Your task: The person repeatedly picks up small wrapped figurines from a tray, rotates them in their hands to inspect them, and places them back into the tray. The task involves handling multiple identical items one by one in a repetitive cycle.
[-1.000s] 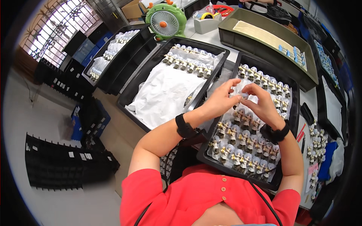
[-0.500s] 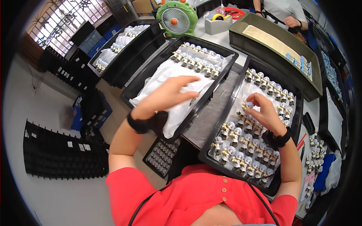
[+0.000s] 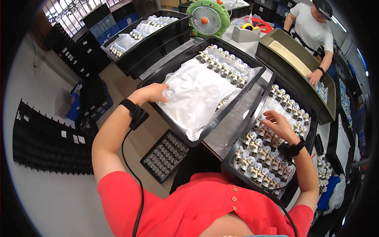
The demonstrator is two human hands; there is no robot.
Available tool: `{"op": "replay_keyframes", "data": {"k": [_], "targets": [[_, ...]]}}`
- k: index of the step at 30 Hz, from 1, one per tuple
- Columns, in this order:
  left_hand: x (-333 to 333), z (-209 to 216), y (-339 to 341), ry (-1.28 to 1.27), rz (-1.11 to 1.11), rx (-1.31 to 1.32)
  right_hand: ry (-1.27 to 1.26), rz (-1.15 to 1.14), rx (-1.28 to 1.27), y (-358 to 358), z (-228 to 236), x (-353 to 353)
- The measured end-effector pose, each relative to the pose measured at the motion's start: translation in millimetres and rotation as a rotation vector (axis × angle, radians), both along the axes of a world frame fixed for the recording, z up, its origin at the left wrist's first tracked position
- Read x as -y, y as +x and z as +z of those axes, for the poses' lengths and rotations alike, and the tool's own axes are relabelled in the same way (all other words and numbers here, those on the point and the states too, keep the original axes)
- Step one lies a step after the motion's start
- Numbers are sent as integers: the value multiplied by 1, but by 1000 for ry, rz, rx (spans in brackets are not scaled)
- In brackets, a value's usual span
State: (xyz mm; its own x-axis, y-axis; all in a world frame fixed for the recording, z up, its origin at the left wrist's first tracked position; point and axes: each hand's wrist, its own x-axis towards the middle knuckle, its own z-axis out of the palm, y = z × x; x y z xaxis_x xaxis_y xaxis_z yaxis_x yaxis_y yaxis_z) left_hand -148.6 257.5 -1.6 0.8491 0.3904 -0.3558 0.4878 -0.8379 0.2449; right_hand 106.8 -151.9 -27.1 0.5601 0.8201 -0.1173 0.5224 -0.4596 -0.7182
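Note:
My left hand [image 3: 153, 93] rests at the left edge of a white sheet [image 3: 195, 91] in the middle black tray [image 3: 205, 139], its fingers and thumb apart. Along that tray's far side stand rows of small pale-haired figurines [image 3: 225, 71]. A further figurine [image 3: 222, 105] shows partly at the sheet's right edge. My right hand [image 3: 281, 125] is over the right black tray [image 3: 227, 162], fingertips and thumb closed around a small figurine [image 3: 259, 118] at the left end of a row. More figurines [image 3: 256, 170] fill the near part of this tray.
A green fan [image 3: 208, 19] and a grey tape dispenser [image 3: 245, 34] stand at the back. Across the table a co-worker [image 3: 312, 27] reaches into an olive bin [image 3: 272, 53]. Another black tray [image 3: 158, 45] is at the far left; a tray of figurines [image 3: 166, 156] lies below.
My left hand has moved left from above the sheet to its left edge. My right hand has lowered the figurine toward the row. The co-worker now reaches into the bin. The view has shifted.

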Motion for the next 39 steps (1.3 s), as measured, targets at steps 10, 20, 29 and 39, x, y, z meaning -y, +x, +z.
{"op": "replay_keyframes", "data": {"k": [10, 20, 29, 39], "targets": [[-33, 52, 30, -704, 233, 416, 109, 635, 185, -62, 116, -94], [-25, 99, 122, -916, 101, 811, 272, 929, 139, -109, 88, -165], [-8, 77, 265, -1058, -148, 908, -193, 450, 978, 16, 52, -207], [7, 35, 314, -1347, 73, 989, 156, 263, 609, 58, 37, -212]]}}
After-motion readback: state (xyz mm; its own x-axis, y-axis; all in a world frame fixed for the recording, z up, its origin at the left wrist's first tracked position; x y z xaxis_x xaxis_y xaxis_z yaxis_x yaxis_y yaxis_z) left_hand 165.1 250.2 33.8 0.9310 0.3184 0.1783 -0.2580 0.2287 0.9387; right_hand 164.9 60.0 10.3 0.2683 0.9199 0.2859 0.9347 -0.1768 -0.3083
